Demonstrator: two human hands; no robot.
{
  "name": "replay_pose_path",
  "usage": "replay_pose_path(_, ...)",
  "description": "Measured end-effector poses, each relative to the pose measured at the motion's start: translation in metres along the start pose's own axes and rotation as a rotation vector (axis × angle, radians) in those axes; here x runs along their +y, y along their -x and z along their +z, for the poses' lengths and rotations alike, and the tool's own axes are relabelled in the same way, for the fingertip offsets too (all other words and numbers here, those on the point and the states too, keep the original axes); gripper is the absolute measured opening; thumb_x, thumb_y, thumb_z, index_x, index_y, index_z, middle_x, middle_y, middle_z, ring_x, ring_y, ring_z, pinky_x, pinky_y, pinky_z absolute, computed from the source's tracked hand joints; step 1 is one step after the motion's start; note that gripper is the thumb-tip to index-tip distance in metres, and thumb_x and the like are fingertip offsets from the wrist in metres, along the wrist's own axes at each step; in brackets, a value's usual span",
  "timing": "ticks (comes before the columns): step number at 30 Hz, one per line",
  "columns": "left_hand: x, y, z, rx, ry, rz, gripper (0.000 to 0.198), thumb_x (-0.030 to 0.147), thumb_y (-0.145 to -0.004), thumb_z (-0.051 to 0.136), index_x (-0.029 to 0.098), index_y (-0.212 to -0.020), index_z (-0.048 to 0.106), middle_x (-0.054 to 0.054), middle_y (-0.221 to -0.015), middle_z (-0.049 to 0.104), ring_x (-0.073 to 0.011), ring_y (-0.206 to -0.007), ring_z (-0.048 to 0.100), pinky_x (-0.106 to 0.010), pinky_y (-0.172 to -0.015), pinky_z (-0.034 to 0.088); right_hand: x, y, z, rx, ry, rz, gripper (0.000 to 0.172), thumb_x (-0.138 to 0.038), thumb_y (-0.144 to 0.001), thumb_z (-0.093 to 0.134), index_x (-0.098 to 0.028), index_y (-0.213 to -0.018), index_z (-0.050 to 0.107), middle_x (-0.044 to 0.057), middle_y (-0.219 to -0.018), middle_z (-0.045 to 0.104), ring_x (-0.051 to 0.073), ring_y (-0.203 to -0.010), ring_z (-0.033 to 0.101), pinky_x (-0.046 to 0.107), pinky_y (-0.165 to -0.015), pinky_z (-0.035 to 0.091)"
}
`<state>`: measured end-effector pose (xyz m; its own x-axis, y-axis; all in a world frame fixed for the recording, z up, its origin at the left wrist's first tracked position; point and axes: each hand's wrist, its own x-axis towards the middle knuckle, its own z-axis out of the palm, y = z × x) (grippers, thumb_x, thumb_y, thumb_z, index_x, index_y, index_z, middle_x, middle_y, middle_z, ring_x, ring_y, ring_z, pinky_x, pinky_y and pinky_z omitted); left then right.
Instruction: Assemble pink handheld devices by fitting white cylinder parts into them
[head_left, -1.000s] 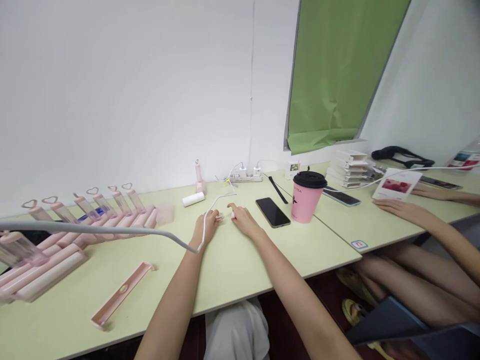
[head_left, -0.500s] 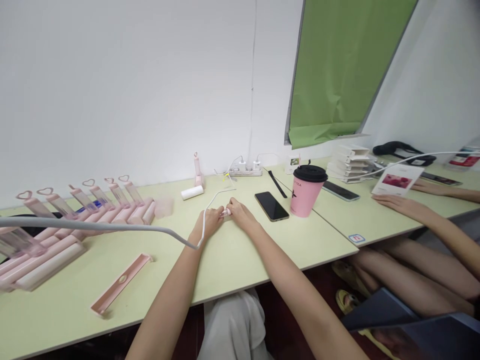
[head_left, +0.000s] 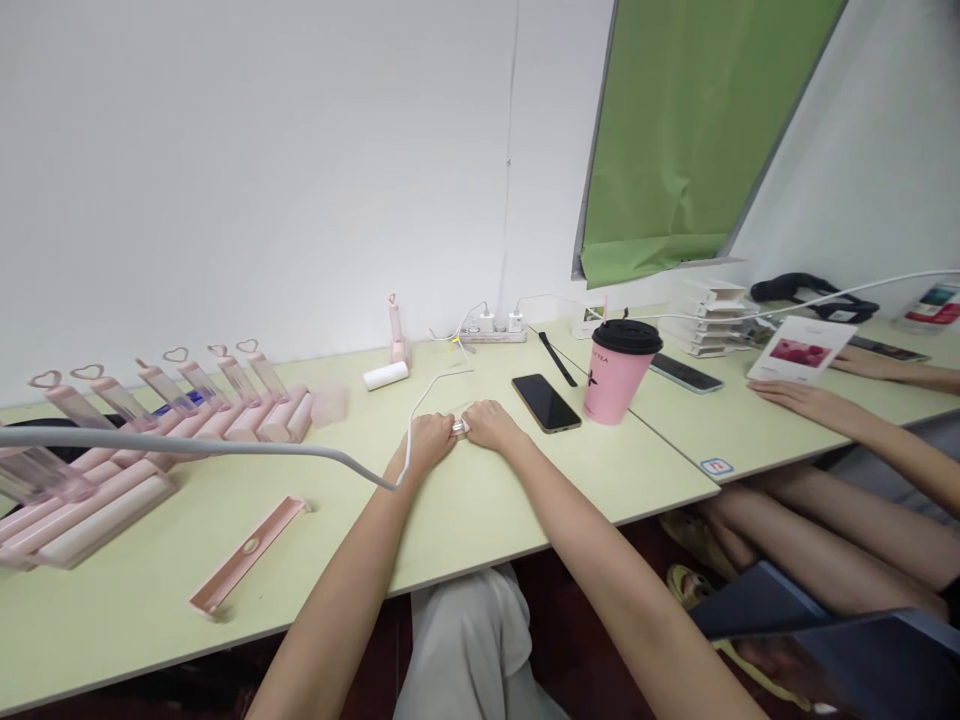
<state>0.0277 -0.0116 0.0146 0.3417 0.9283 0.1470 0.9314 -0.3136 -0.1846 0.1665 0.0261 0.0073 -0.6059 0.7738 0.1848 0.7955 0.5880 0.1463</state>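
My left hand (head_left: 431,442) and my right hand (head_left: 491,427) meet above the middle of the table (head_left: 480,520). Both are closed on one small clear and pink plastic piece (head_left: 460,427), mostly hidden by the fingers. A thin grey cable (head_left: 375,478) crosses the view in front of my left wrist. To the left lies an open pink plastic shell (head_left: 250,555) with a round hole. Farther left are several pink tubes (head_left: 270,418), with clear pieces topped by heart-shaped loops (head_left: 180,365) standing on them.
A dark phone (head_left: 547,402) and a pink cup with a black lid (head_left: 619,375) stand right of my hands. Behind are a white cylinder (head_left: 386,376), another pink piece (head_left: 396,325) and a power strip (head_left: 495,334). At the right, another person's hand (head_left: 787,393) touches a white card (head_left: 802,350).
The view has shifted slightly. My hands have turned, knuckles now more upward, and still hold the small piece. The pink shell and the tubes lie as before.
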Motion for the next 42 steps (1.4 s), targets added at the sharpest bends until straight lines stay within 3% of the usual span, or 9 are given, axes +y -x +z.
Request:
replay_pose_path(13,0.017,-0.002,0.007,-0.038,0.1,-0.17,0.029,0.019,-0.085,0.035,0.01,-0.094,0.06,-0.015,-0.09,0.063,-0.0214,-0.089,0.061,-0.03,-0.075,0.045,-0.001,-0.001,0.003,-0.011,0.002,-0.018,0.027,-0.016,-0.082,0.043,-0.009,-0.098,0.063,0.018,-0.095,0.064,0.024,-0.095,0.058,0.03,-0.077,0.041)
replay_pose_path(26,0.017,-0.002,0.007,-0.007,0.112,-0.144,0.029,0.019,-0.087,0.031,0.009,-0.096,0.057,-0.016,-0.089,0.063,-0.0233,-0.088,0.062,-0.032,-0.073,0.045,-0.005,-0.002,0.002,-0.006,-0.035,0.043,0.027,-0.016,-0.082,0.041,-0.011,-0.09,0.066,0.016,-0.089,0.066,0.023,-0.087,0.06,0.028,-0.07,0.04)
replay_pose_path(33,0.014,0.001,0.0,0.015,0.126,-0.185,0.029,0.025,-0.089,0.029,0.01,-0.102,0.05,-0.014,-0.088,0.062,-0.0234,-0.086,0.061,-0.032,-0.071,0.042,-0.007,-0.003,0.0,0.036,-0.091,0.107,0.029,-0.026,-0.088,0.037,-0.015,-0.093,0.064,0.012,-0.095,0.065,0.021,-0.089,0.059,0.027,-0.071,0.039)
replay_pose_path(38,0.018,0.006,-0.01,0.189,0.139,-0.189,0.032,0.022,-0.081,0.042,0.013,-0.112,0.045,-0.013,-0.105,0.056,-0.024,-0.101,0.051,-0.036,-0.086,0.036,-0.005,0.0,-0.005,0.076,-0.129,0.092,0.027,-0.026,-0.088,0.037,-0.016,-0.093,0.062,0.009,-0.099,0.064,0.018,-0.09,0.058,0.025,-0.07,0.038)
replay_pose_path(42,0.003,0.041,-0.019,0.296,0.121,-0.142,0.053,0.028,-0.072,0.056,0.018,-0.121,0.039,-0.013,-0.126,0.043,-0.0255,-0.116,0.039,-0.043,-0.102,0.02,-0.002,0.002,-0.006,0.044,-0.113,0.168,0.027,-0.021,-0.088,0.037,-0.016,-0.095,0.062,0.01,-0.101,0.062,0.018,-0.092,0.057,0.025,-0.072,0.039)
